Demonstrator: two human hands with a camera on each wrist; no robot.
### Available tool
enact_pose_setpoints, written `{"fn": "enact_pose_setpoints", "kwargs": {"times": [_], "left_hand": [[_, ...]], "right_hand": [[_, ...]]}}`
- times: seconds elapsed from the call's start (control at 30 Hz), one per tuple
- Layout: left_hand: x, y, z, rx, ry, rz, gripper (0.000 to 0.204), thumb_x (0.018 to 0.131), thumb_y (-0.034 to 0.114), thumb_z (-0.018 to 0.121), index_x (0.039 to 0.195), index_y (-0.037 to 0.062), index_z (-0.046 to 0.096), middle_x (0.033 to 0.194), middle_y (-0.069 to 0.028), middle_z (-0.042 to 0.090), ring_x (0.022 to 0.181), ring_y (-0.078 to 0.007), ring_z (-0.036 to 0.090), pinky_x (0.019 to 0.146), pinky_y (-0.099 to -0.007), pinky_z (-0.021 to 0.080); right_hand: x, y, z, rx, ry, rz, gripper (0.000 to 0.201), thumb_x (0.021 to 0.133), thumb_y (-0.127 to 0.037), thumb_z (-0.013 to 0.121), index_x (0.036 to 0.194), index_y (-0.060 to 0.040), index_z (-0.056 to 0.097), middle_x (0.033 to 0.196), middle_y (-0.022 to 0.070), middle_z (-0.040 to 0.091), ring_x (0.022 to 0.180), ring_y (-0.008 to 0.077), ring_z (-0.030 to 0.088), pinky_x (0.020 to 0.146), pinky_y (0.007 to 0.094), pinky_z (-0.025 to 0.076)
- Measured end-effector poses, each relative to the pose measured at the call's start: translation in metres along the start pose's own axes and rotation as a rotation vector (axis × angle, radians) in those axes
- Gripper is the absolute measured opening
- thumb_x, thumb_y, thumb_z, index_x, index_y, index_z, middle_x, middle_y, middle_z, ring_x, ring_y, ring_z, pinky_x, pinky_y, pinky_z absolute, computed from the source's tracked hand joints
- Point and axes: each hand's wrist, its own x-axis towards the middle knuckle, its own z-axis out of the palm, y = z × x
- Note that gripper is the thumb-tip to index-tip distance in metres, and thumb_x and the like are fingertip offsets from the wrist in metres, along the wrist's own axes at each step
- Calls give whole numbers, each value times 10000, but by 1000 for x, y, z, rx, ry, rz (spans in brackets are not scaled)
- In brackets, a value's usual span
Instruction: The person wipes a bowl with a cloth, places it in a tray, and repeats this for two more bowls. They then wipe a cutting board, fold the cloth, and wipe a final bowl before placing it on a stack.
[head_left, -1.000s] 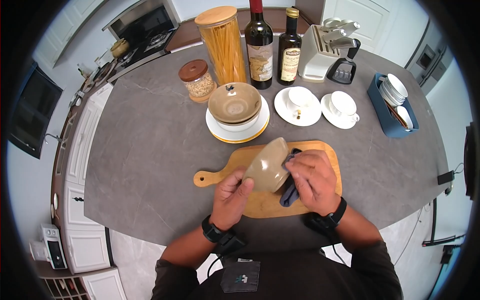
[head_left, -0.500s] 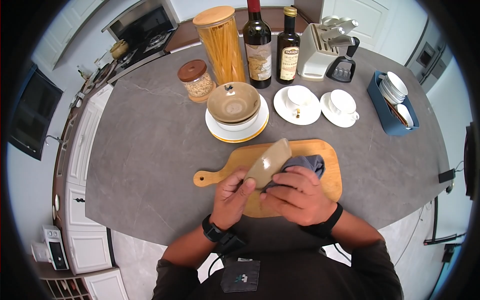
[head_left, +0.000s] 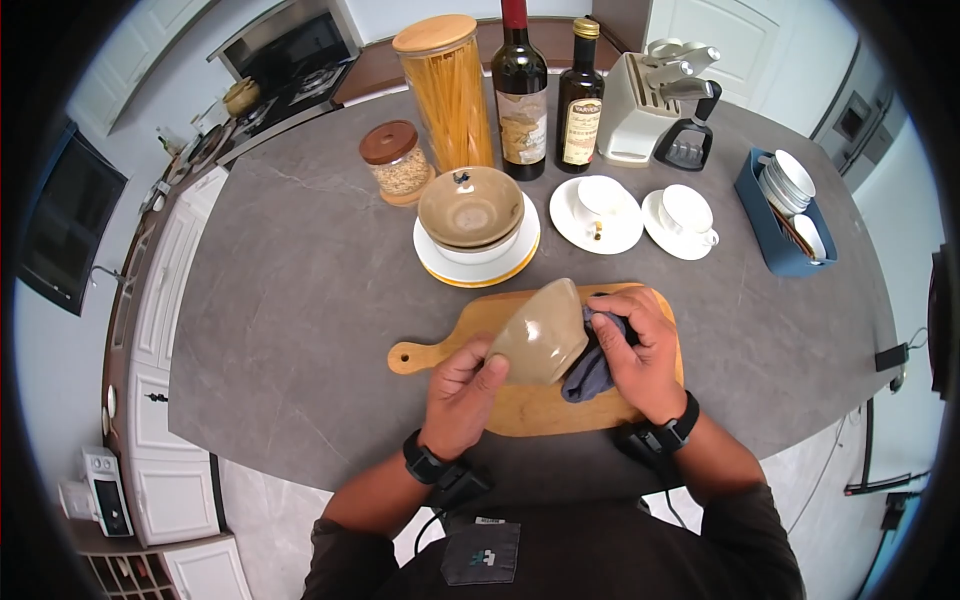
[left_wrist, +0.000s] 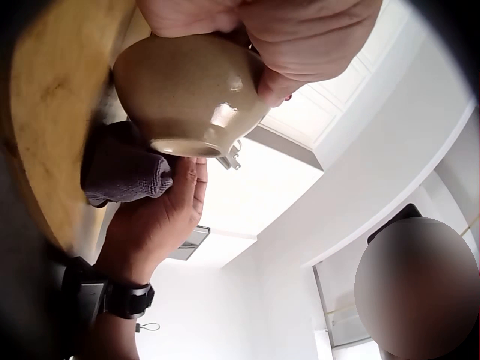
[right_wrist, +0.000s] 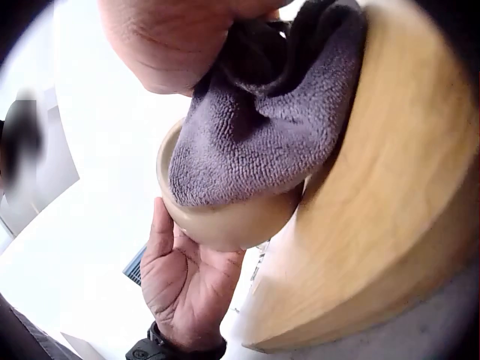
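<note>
A glossy beige bowl (head_left: 540, 335) is held tilted on its side above the wooden cutting board (head_left: 500, 408). My left hand (head_left: 463, 392) grips its left edge, the thumb on the outer wall. At the bowl's right side my right hand (head_left: 645, 355) pinches a dark grey cloth (head_left: 590, 372), which hangs below the fingers. The right wrist view shows the cloth (right_wrist: 255, 142) against the opening of the bowl (right_wrist: 232, 223). In the left wrist view the bowl's foot and outer wall (left_wrist: 187, 90) face the camera.
Behind the board stand stacked bowls on plates (head_left: 470, 215), two white cups on saucers (head_left: 598, 215), a jar of oats (head_left: 395, 165), a pasta jar (head_left: 447, 95), two bottles (head_left: 520, 110) and a knife block (head_left: 635, 110). A blue basket (head_left: 785, 240) holds dishes at the right.
Over the last half second my right hand moved up and to the right with the cloth, off the bowl's lower side. The bowl turned slightly, showing more of its outer wall.
</note>
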Motion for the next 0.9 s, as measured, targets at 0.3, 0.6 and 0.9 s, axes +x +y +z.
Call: {"fn": "enact_pose_setpoints", "kwargs": {"times": [0.3,0.6,0.9], "left_hand": [[1,2,4,31,-20,10,231,1138,180,653,1237,-17,722,1136,-7,680,1037,-70,580,946,-262,463],[0,0,4,47,-36,18,228,1137,174,653,1241,-19,718,1131,-11,677,1043,-74,581,957,-260,456],[-3,5,7,292,-113,61,177,1111,132,682,1198,-15,729,1106,-31,662,1019,-100,587,929,-274,468]], "right_hand": [[6,-12,-26,176,336,54,154,996,33,744,1150,31,759,1071,102,731,1023,196,641,935,313,504],[9,-23,-51,106,330,-288,193,1041,44,663,1229,16,700,1173,164,702,1120,250,641,989,357,510],[10,-36,-23,-63,181,-323,217,853,85,827,1057,30,778,996,148,805,889,315,739,873,417,579]]}}
